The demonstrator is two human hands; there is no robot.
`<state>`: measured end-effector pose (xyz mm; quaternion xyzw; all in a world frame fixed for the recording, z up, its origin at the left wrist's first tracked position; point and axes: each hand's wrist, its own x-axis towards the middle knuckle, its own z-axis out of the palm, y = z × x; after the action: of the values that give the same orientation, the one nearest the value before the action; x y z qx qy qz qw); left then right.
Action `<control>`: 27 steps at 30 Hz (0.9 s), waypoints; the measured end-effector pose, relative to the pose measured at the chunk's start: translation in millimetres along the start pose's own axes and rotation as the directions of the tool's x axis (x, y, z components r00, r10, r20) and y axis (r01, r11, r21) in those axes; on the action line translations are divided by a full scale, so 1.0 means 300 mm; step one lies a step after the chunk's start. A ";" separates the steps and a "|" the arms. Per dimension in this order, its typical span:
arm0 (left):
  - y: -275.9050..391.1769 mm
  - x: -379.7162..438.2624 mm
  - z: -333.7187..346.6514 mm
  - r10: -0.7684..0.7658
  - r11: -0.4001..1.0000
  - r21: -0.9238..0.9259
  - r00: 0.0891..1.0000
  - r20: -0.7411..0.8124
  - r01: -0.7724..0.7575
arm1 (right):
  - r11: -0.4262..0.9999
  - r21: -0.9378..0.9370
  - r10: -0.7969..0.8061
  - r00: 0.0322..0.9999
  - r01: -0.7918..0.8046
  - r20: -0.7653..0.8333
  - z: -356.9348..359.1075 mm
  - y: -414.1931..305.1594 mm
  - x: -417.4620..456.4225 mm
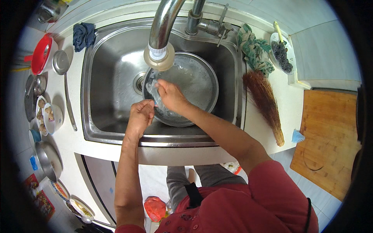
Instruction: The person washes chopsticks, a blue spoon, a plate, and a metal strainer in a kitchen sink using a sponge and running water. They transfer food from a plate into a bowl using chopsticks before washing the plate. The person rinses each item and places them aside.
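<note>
A round metal basin [192,84] of cloudy water sits in the right part of the stainless steel sink [110,67]. Both hands are over the basin's left side, holding a wet, whitish, ribbed cloth or piece of mesh [155,91]; its exact kind cannot be told. My left hand [142,112] pinches its lower end near the basin's rim, where a small blue and red bit shows. My right hand [170,94] grips its upper right side with bent fingers. The drain [139,83] lies just left of the basin, and the faucet spout [158,55] hangs above it.
Right of the sink lie a crumpled green cloth [256,48], a brush of brown bristles [265,102], a dish with a steel scourer [281,55] and a wooden cutting board [326,139]. On the left stand a ladle [61,62], bowls [54,118] and a dark cloth [83,36].
</note>
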<state>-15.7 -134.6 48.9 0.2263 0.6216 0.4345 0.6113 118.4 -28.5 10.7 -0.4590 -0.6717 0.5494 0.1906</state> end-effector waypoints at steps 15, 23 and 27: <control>0.007 -0.027 0.003 0.032 0.999 -0.016 0.998 -0.046 -0.033 | 0.958 -0.286 -0.051 0.991 0.014 -0.121 -0.003 0.127 0.053; 0.013 -0.015 0.023 0.009 0.995 0.100 0.991 -0.130 0.004 | 0.695 -0.701 0.120 0.987 -0.158 -0.103 -0.213 0.102 -0.028; 0.017 -0.036 0.031 0.098 0.993 0.082 0.989 -0.113 -0.089 | 0.737 -0.657 -0.095 0.936 -0.162 -0.337 -0.359 -0.128 -0.084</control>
<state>-6.4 -138.4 60.3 0.2526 0.6612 0.4512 0.5436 197.4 12.4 87.0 -0.5985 -0.7715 0.1813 0.1171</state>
